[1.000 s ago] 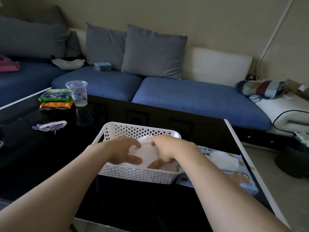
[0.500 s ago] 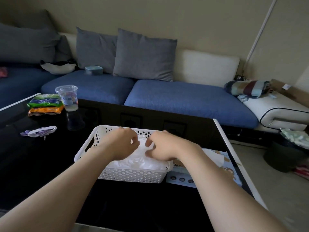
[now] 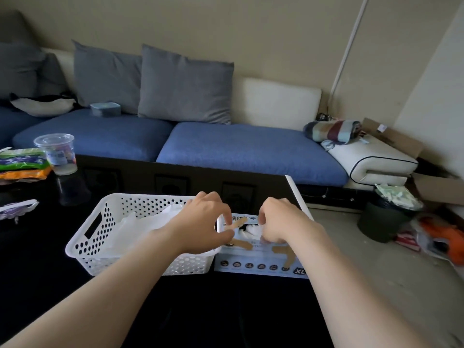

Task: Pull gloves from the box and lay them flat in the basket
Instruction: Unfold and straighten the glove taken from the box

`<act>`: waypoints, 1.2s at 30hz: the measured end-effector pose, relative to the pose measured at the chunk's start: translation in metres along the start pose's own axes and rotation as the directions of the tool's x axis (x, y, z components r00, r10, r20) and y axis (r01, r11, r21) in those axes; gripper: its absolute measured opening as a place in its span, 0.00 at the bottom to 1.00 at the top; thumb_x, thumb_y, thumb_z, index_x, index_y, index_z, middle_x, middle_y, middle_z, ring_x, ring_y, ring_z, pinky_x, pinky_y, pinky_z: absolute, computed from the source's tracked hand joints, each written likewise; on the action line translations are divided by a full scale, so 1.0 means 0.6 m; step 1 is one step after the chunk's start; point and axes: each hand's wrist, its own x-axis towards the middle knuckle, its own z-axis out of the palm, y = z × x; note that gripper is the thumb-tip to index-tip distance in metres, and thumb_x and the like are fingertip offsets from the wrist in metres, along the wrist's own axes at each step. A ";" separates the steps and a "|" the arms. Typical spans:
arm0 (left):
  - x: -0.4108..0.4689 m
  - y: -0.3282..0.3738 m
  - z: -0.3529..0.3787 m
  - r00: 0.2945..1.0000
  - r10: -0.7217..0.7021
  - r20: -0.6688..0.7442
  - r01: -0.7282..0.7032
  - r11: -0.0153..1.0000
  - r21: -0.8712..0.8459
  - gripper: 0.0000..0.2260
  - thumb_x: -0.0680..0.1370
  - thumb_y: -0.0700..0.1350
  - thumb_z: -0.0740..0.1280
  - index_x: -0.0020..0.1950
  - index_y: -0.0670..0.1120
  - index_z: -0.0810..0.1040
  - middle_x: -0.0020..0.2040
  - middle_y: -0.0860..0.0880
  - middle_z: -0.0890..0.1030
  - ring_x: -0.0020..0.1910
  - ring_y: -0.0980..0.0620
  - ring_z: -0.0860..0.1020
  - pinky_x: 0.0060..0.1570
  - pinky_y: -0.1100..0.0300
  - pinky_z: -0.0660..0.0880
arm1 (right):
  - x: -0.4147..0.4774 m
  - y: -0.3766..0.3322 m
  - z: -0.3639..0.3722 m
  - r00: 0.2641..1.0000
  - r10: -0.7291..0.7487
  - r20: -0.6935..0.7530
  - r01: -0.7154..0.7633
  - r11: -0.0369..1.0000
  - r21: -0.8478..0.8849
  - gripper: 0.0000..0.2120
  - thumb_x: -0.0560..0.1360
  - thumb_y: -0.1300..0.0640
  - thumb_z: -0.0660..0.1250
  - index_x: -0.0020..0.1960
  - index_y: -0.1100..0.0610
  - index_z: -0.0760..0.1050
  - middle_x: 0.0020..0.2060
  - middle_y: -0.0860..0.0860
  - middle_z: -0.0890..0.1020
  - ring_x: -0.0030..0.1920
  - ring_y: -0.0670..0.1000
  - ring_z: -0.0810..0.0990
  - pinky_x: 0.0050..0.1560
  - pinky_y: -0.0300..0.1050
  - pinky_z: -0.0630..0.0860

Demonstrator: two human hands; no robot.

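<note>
On a black coffee table [image 3: 37, 272] before a blue sofa [image 3: 251, 151], a person's two hands are working over the glove box [image 3: 261, 266], which is sitting just right of the white basket [image 3: 100, 237]. The right hand [image 3: 281, 222] is pinching a white glove [image 3: 251, 229] bunched at the box's opening, while the left hand [image 3: 203, 222] is curling beside it, its hold impossible to tell. Pale gloves [image 3: 140, 222] are lying in the basket

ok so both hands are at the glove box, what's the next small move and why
Probably pinch the white glove tuft showing in the opening of the pale blue cardboard glove box and draw it upward. The left hand and right hand both sit at that opening, and the white perforated plastic basket stands alongside.
</note>
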 end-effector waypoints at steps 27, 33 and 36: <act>0.056 0.019 0.058 0.975 -0.118 0.189 0.126 0.992 -0.029 0.31 0.71 0.65 0.77 0.67 0.55 0.70 0.63 0.54 0.81 0.61 0.50 0.79 0.65 0.46 0.76 | 0.033 0.037 0.025 0.873 -0.095 -0.478 0.129 0.991 0.038 0.07 0.84 0.62 0.63 0.51 0.53 0.68 0.42 0.49 0.74 0.39 0.49 0.73 0.32 0.40 0.60; 0.049 0.019 0.056 0.982 -0.060 0.179 0.064 0.998 -0.016 0.25 0.73 0.64 0.74 0.67 0.59 0.74 0.65 0.58 0.80 0.65 0.52 0.77 0.67 0.45 0.73 | 0.047 0.038 0.034 0.833 0.078 -0.548 0.141 0.928 0.346 0.07 0.88 0.54 0.58 0.54 0.53 0.71 0.41 0.45 0.73 0.38 0.44 0.73 0.33 0.37 0.62; 0.050 0.029 0.050 0.978 -0.045 0.204 0.039 0.999 0.034 0.24 0.77 0.63 0.72 0.72 0.59 0.74 0.67 0.57 0.79 0.67 0.51 0.75 0.68 0.44 0.71 | 0.050 0.036 0.036 0.800 0.190 -0.570 0.103 0.892 0.441 0.12 0.89 0.53 0.53 0.52 0.56 0.70 0.38 0.45 0.73 0.37 0.44 0.73 0.32 0.39 0.61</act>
